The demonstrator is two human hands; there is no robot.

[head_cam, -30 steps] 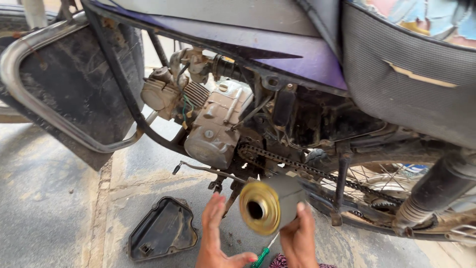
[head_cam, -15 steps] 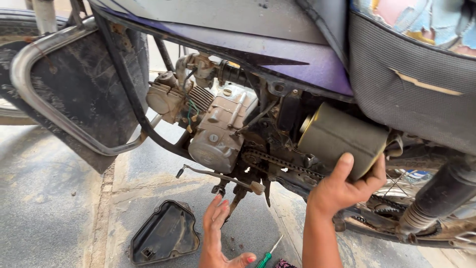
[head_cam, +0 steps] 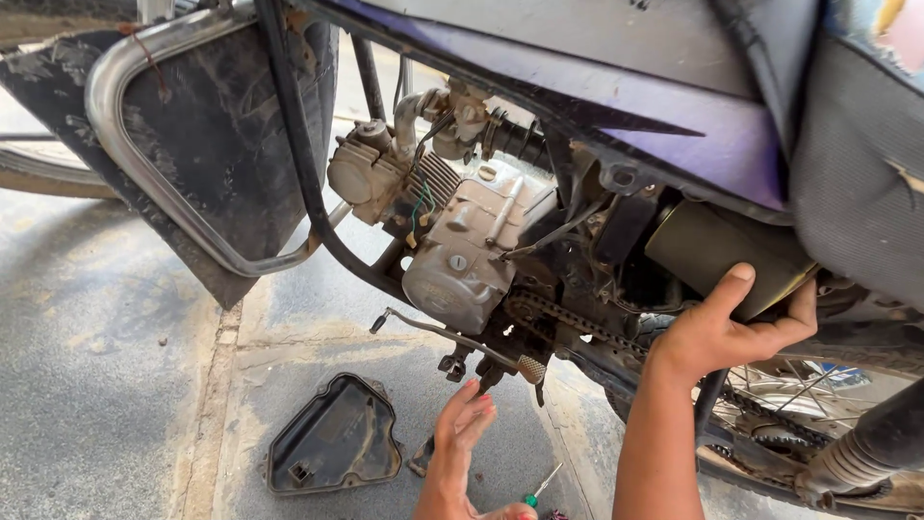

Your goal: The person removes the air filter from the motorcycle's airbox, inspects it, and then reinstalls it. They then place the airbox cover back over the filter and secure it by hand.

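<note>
Right hand point(head_cam: 736, 332): gripping a dull olive cylinder point(head_cam: 717, 248) from below, thumb up its front face, fingers point(head_cam: 801, 308) curling round its right end; it is pressing the cylinder into the frame under the seat point(head_cam: 857, 183).
Left hand point(head_cam: 460, 453): hanging low over the floor point(head_cam: 106, 385), palm turned inward, fingers loosely spread and holding nothing; its fingertips are sitting just below the footpeg point(head_cam: 529, 369).
Cylinder: lying tilted inside the motorcycle, behind the engine point(head_cam: 472, 255) and above the chain point(head_cam: 568, 323), partly hidden by the purple panel point(head_cam: 674, 125).
Screwdriver point(head_cam: 541, 484): green-handled, lying on the floor between the two forearms, near the left wrist.
Cover point(head_cam: 332, 438): a black plastic side cover, lying hollow side up on the floor, just left of the left hand and apart from it.
Engine: grey and grimy, sitting mid-frame with the gear lever point(head_cam: 423, 327) sticking out to the left.
Leg guard point(head_cam: 183, 183): a chrome tube looping round a black shield, standing at the left.
Rear wheel point(head_cam: 799, 404): spokes showing at lower right, behind the right forearm.
</note>
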